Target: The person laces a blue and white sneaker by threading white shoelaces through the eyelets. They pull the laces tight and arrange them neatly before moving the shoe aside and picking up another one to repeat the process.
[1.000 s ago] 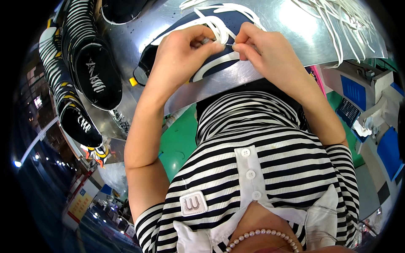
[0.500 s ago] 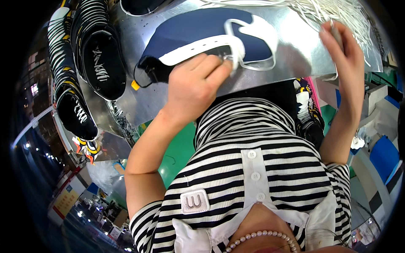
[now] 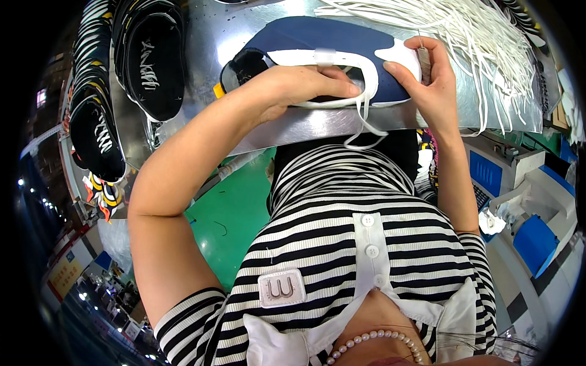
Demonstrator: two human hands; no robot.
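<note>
A navy shoe upper (image 3: 293, 38) with a white eyelet strip, a white toe piece and a yellow heel tab lies sideways on the metal table. My left hand (image 3: 299, 85) reaches over its near side, fingers partly hidden in the opening and thumb against the strip's near edge, gripping the upper. Beside that thumb a white shoelace (image 3: 365, 119) hangs in a loose loop over the table edge. My right hand (image 3: 434, 82) is at the toe, thumb touching it, with its fingers curled around the small brownish handle of an awl-like tool (image 3: 425, 66); its thin metal shaft points away.
Loose white laces (image 3: 452, 36) spread over the table's far right. At left stand rows of nested black-lined shoe uppers (image 3: 149, 67). The metal table (image 3: 268, 134) ends just before my body. Grey and blue equipment (image 3: 513, 183) stands at right, above a green floor (image 3: 223, 219).
My right hand has come left with the tool from beside the laces to the toe. My left hand has gone from pulling at the lace to gripping the upper; the lace loop now hangs nearer me.
</note>
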